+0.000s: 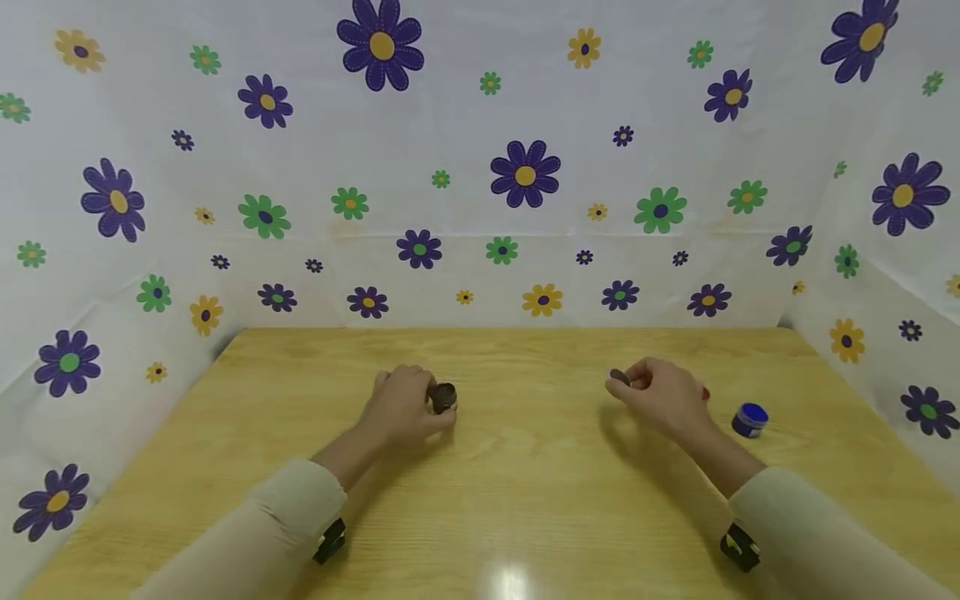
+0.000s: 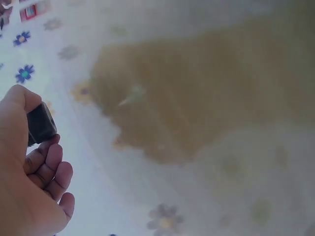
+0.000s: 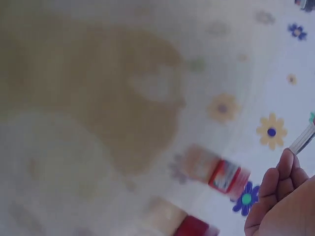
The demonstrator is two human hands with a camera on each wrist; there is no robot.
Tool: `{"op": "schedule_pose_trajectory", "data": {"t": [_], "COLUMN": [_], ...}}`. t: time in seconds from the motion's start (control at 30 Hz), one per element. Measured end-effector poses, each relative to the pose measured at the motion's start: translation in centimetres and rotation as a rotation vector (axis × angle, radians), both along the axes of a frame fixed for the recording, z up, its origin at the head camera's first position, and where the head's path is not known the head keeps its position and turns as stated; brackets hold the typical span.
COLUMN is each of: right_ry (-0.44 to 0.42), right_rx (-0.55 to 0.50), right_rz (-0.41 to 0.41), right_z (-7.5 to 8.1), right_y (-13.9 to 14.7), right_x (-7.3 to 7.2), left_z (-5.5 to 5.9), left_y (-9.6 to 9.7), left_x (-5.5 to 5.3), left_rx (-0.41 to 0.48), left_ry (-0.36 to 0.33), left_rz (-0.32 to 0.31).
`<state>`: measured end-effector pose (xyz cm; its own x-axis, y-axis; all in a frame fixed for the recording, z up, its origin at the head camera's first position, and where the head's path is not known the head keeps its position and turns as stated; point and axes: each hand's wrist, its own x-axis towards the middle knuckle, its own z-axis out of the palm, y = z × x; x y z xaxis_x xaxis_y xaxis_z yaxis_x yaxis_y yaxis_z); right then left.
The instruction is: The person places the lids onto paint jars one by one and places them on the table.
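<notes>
My left hand (image 1: 405,404) grips a small dark paint jar (image 1: 444,397) between thumb and fingers, its uncovered mouth turned up toward the head camera. In the left wrist view the same dark jar (image 2: 41,124) sits between thumb and fingertips, while the other fingers curl below it. Over on the right, my right hand (image 1: 667,398) pinches a small dark round lid (image 1: 620,377) at its fingertips. A pale, ridged edge of the held piece (image 3: 302,140) shows at the fingertips in the right wrist view. Jar and lid are well apart.
A blue paint jar (image 1: 750,419) stands right of my right hand. A bit of a red object (image 1: 706,392) peeks out behind that hand; red-labelled jars (image 3: 227,177) appear in the right wrist view. Flowered white cloth (image 1: 465,167) walls the wooden table (image 1: 510,483) on three sides.
</notes>
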<state>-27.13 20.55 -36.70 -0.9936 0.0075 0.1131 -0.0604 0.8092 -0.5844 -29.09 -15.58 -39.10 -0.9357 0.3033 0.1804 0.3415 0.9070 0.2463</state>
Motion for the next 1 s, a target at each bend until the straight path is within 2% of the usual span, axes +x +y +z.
{"op": "schedule_pose_trajectory", "data": {"t": [0.17,0.33,0.43,0.53,0.6,0.7,0.8,0.87,1.0], "right_ry": [-0.051,-0.079,-0.105,-0.099,-0.036,0.125,0.303,0.391,0.503], "right_rx": [-0.072,-0.13,-0.19,-0.205,-0.151,-0.015,0.119,0.161,0.193], "right_rz": [0.03,0.083,0.115,0.153,0.194,0.266,0.325,0.36,0.411], "right_z": [-0.6,-0.9,-0.9,-1.0,-1.2,-1.1,-0.9,-0.8,-1.4], "right_y": [-1.0,-2.9,-4.1,-5.0,-5.5,-6.0,-6.2,-6.5,-6.9], "right_x": [3.1,5.3,6.2,7.0,7.3,7.4,7.2,7.2,7.7], "left_z": [0.7,1.2,1.5,1.5,1.3,1.2,1.3,1.3,1.1], "left_y": [1.2,2.8,4.1,5.4,6.2,7.1,7.6,7.6,7.5], "left_x": [3.5,6.5,7.7,8.2,8.2,7.7,7.1,7.0,7.5], "left_rx": [0.079,0.143,0.176,0.198,0.207,0.187,0.093,0.03,-0.048], "left_ry": [0.024,0.071,0.073,0.044,0.028,0.037,0.09,0.146,0.219], "left_rz": [-0.036,-0.094,-0.125,-0.147,-0.16,-0.184,-0.227,-0.261,-0.306]}}
